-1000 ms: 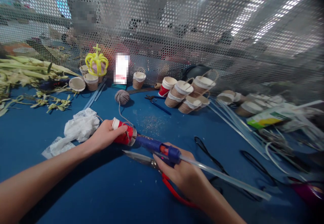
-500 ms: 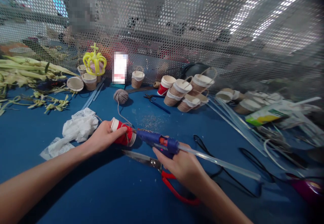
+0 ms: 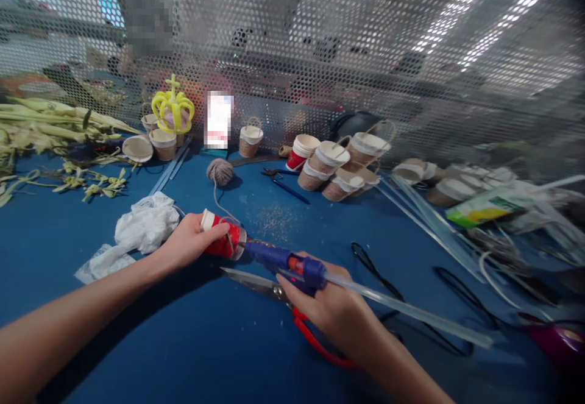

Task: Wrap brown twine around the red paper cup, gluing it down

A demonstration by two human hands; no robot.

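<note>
A glue gun [image 3: 274, 256] in the right grip [image 3: 338, 306] was aimed toward ten o'clock at a red cup [image 3: 228, 247], its axis toward four, held in the left grip [image 3: 189, 238].

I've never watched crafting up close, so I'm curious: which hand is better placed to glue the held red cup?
Probably the right hand: it holds the blue glue gun, its tip close to the red cup. The left hand is occupied gripping that cup.
</note>
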